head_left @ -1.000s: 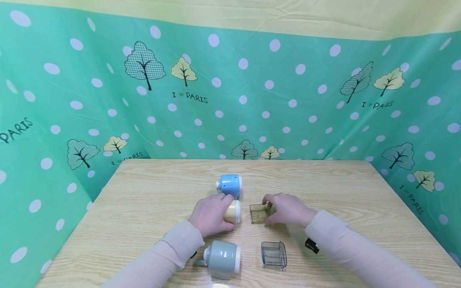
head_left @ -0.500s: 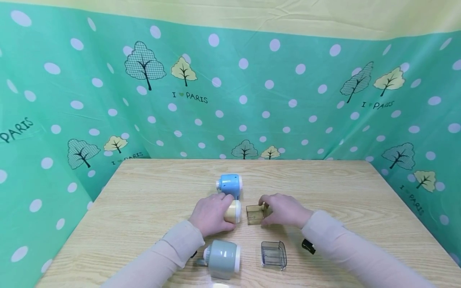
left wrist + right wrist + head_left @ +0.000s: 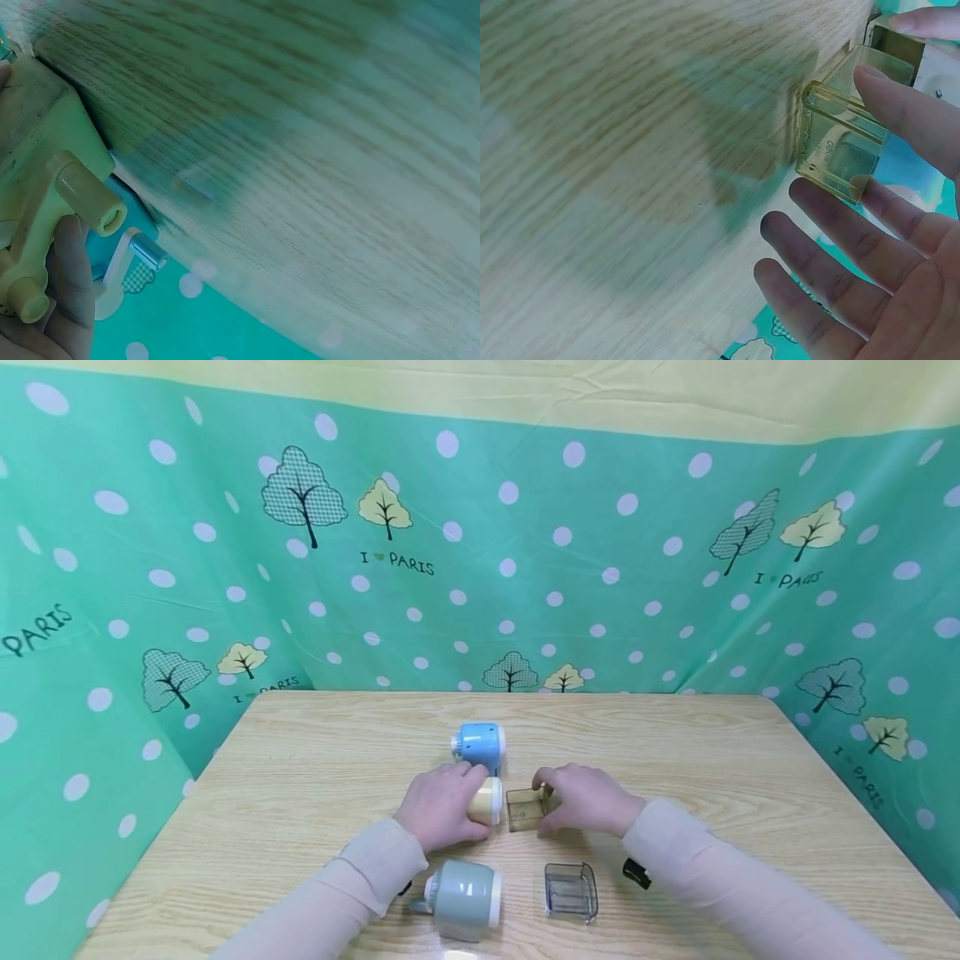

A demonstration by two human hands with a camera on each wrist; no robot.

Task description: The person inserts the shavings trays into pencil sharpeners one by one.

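My left hand [image 3: 442,808] grips a pale yellow crank pencil sharpener [image 3: 484,801] from its left side. In the left wrist view, fingers curl round the yellow body beside its crank handle [image 3: 90,196]. My right hand [image 3: 588,799] pinches a clear amber shavings drawer [image 3: 525,810] between thumb and fingers. The drawer lies just right of the sharpener, close to its white end. In the right wrist view, the sharpener's square opening [image 3: 897,43] shows beyond the drawer, and the other right-hand fingers [image 3: 817,300] are spread. Most of the yellow sharpener is hidden by my left hand.
Behind the yellow sharpener lies a blue sharpener [image 3: 481,745]. A grey-green sharpener [image 3: 463,897] lies in front, with a clear grey drawer [image 3: 571,893] to its right. All are on a wooden table [image 3: 322,743], with a polka-dot curtain [image 3: 510,543] beyond its back edge.
My right hand has moved left with the amber drawer, bringing it closer to the yellow sharpener. My left hand has kept its grip in about the same place.
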